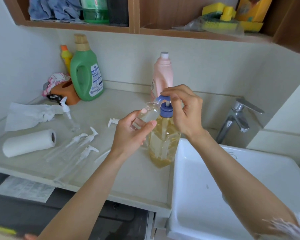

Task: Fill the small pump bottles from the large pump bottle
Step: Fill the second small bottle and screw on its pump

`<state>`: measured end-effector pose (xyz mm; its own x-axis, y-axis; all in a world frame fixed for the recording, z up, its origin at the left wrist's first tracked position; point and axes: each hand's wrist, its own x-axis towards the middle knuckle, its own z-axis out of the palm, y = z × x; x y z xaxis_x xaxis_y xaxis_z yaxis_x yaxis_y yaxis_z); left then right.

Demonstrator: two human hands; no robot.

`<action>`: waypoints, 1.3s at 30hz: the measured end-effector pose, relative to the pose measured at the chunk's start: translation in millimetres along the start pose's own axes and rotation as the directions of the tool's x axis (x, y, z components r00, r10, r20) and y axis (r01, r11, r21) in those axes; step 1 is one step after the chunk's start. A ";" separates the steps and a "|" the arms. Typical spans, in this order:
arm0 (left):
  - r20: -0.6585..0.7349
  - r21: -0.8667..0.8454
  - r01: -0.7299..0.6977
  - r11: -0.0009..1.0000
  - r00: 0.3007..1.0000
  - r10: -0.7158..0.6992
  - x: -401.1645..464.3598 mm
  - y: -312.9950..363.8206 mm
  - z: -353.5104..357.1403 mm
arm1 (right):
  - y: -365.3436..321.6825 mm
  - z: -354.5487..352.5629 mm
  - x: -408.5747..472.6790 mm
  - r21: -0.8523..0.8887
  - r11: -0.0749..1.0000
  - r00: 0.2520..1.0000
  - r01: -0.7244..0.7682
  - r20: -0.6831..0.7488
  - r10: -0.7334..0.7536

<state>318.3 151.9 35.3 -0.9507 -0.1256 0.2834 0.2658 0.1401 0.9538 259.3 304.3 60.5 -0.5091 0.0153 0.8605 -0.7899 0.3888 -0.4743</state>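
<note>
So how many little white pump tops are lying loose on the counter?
4, I think: one pump top lies alone near the left hand, and three more lie clustered beside the paper towel roll. Blur could hide another.

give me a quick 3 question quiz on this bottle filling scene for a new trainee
1. True or false: the left hand holds a small clear bottle tilted, its mouth at the spout of the large pump bottle.
2. What does the right hand rest on? A) the faucet B) the blue pump head C) the paper towel roll
3. Fill in: the large bottle's liquid looks ____ in colour.

Key: 1 true. 2 B, the blue pump head. 3 amber.
</note>
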 end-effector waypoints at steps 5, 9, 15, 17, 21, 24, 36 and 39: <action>0.009 -0.010 0.022 1.000 1.000 -0.022 2.9 -8.9 1.5 | 10.7 9.1 -8.8 0.017 1.000 0.998 -0.007 -0.063 0.008; 0.021 -0.034 0.079 0.996 0.997 -0.078 1.2 -14.2 -0.6 | 12.2 11.2 -21.4 -0.016 1.000 0.997 0.004 -0.079 -0.005; 0.085 -0.047 0.076 0.996 0.994 -0.072 2.3 -12.7 -4.9 | -3.4 1.8 -16.3 -0.041 0.999 1.000 -0.015 -0.010 0.014; 0.105 -0.027 0.054 0.998 0.993 -0.051 2.8 -10.6 -7.0 | -11.3 -3.8 -8.2 -0.036 0.998 0.998 -0.044 0.039 0.045; 0.119 0.013 -0.013 1.000 0.993 0.011 -2.9 -11.7 -19.6 | -32.3 -2.0 -1.4 -0.038 0.992 0.991 -0.124 0.054 0.126; 0.153 -0.007 -0.045 0.999 0.987 0.046 -12.6 -22.5 -37.8 | -48.8 9.9 -11.2 -0.074 0.996 0.999 -0.049 -0.014 0.048; 0.055 0.078 0.145 0.986 0.987 -0.149 -67.7 -95.3 -127.9 | -3.7 123.7 -92.2 -0.425 0.861 0.703 -0.278 0.521 0.484; 0.064 0.062 0.164 0.985 0.984 -0.167 -70.8 -107.2 -131.7 | 28.0 143.8 -104.9 -0.519 0.792 0.580 -0.323 0.552 0.599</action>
<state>378.2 16.3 -73.9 -0.9901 -0.0839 0.1127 0.0963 0.1781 0.9793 241.5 181.1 -69.8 -0.9570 -0.2673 0.1124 -0.2834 0.7807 -0.5570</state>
